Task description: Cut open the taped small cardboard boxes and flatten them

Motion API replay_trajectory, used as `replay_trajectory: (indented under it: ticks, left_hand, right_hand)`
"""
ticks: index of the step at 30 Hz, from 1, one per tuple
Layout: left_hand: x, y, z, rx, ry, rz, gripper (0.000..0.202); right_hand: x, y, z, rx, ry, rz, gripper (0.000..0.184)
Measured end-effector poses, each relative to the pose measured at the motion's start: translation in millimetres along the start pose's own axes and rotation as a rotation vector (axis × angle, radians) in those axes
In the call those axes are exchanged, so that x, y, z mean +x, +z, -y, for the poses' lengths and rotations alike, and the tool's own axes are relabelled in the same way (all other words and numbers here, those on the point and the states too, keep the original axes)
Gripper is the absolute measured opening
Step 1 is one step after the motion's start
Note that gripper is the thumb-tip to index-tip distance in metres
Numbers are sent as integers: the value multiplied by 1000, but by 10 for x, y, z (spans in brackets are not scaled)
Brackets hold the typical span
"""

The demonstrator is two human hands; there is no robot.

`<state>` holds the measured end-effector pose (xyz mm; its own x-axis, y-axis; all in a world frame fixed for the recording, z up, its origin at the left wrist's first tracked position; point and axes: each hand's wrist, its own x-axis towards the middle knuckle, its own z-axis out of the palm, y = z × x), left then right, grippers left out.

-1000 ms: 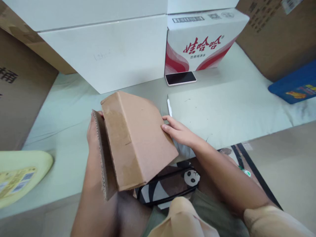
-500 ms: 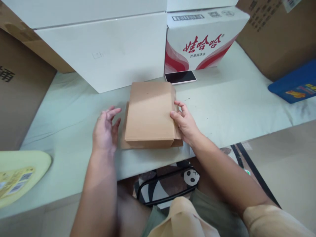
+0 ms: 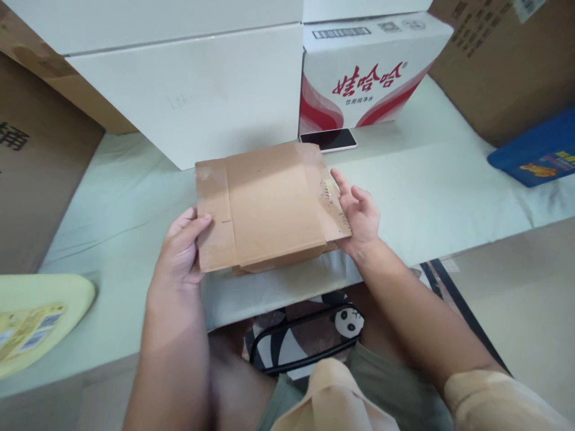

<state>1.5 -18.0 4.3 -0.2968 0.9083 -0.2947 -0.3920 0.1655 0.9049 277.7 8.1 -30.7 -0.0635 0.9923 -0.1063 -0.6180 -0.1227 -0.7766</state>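
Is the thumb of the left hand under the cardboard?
No, the thumb of the left hand lies on top of the cardboard.

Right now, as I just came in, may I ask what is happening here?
A person is handling a brown cardboard box over a pale green cloth. The left hand holds its left flap, thumb on top. The right hand is open at the right edge. Beyond, a phone lies before a white-and-red box.
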Motion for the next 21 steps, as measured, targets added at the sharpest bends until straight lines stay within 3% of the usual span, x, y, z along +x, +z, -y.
replay_trajectory:
  ticks: [5, 11, 13, 17, 21]
  left_hand:
    - [44, 33, -22, -75, 83, -116, 32]
    - [87, -23, -68, -102, 6, -211, 29]
    - [39, -10, -93, -150, -3, -187, 28]
    - [-90, 53, -100, -165, 104, -23, 41]
    - [-80, 8, -32, -79, 41, -31, 37]
  right_hand:
    - [-38, 31, -75, -52, 33, 93, 51]
    - [-42, -2, -235, -450, -93, 270, 63]
    - [-41, -20, -231, -540, -116, 303, 67]
    - [-67, 8, -171, -737, -187, 156, 61]
    - [-72, 51, -123, -804, -285, -18, 48]
